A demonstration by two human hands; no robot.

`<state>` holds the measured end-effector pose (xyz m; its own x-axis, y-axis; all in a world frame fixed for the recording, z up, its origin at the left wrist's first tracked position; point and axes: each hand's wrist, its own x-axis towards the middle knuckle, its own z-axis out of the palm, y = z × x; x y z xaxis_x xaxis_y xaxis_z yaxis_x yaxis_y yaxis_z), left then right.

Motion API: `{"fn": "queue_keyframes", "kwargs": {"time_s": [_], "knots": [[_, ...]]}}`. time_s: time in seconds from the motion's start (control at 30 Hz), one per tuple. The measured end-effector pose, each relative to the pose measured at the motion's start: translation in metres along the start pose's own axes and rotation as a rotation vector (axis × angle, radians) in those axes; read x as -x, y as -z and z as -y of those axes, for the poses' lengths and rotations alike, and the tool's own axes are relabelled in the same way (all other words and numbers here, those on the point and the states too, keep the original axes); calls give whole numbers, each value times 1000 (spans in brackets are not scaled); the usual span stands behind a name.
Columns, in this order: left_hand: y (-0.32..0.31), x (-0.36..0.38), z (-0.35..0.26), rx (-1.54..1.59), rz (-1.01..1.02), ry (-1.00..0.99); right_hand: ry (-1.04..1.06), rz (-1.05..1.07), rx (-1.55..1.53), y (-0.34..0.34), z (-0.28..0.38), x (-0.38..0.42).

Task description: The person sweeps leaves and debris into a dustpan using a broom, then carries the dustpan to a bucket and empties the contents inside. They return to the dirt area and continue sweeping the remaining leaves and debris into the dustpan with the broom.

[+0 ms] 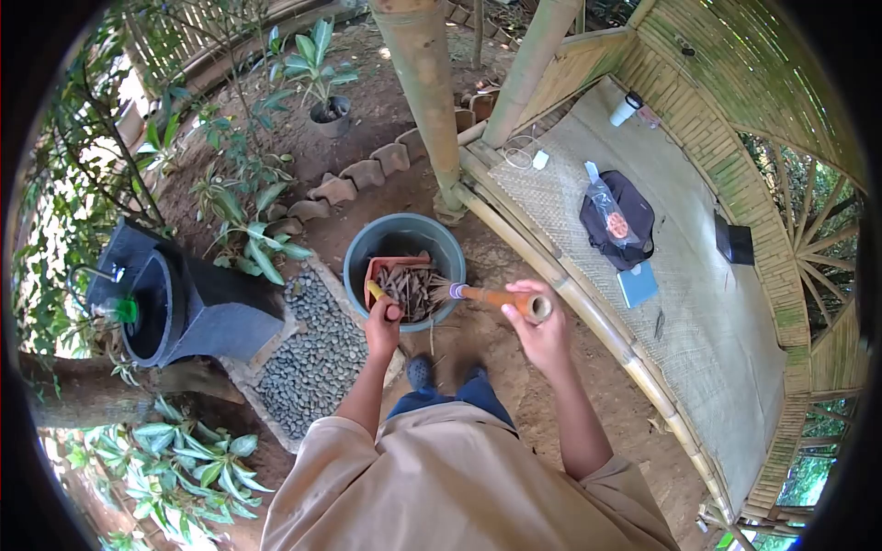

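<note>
My left hand (383,323) is closed on the yellow handle (375,289) of a red dustpan (371,269), which sits inside a round grey-green tub (453,248). Dry brown leaves (404,286) lie in and around the dustpan. In my right hand (537,331) is the bamboo handle (501,297) of a broom, held near its open end. The broom's thin bristles (442,290) reach over the tub's right side and touch or nearly touch the leaves. Purple and white binding (457,291) joins bristles and handle.
A bamboo post (427,101) rises behind the tub. On the right, a bamboo-edged platform (698,367) holds a dark bag (593,216) and a blue book (638,284). A dark stone basin (211,308) and grey pebbles (312,358) are left. A potted plant (329,118) stands behind.
</note>
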<state>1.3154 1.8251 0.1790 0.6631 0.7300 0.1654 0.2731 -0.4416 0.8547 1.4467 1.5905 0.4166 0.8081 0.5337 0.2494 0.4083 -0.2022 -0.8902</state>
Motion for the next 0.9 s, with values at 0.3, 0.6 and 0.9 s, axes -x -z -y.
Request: {"fn": "queue_keyframes", "kwargs": {"time_s": [0.3,0.6,0.9], "knots": [[-25,-22,43,1,-83,114,16,-68,-52,-14,-23,15],[-8,-48,20,-68,-65,75,-17,-11,57,-35,-51,0],[51,-74,-55,-98,44,-298,129,-105,21,-1,-29,-39]]}}
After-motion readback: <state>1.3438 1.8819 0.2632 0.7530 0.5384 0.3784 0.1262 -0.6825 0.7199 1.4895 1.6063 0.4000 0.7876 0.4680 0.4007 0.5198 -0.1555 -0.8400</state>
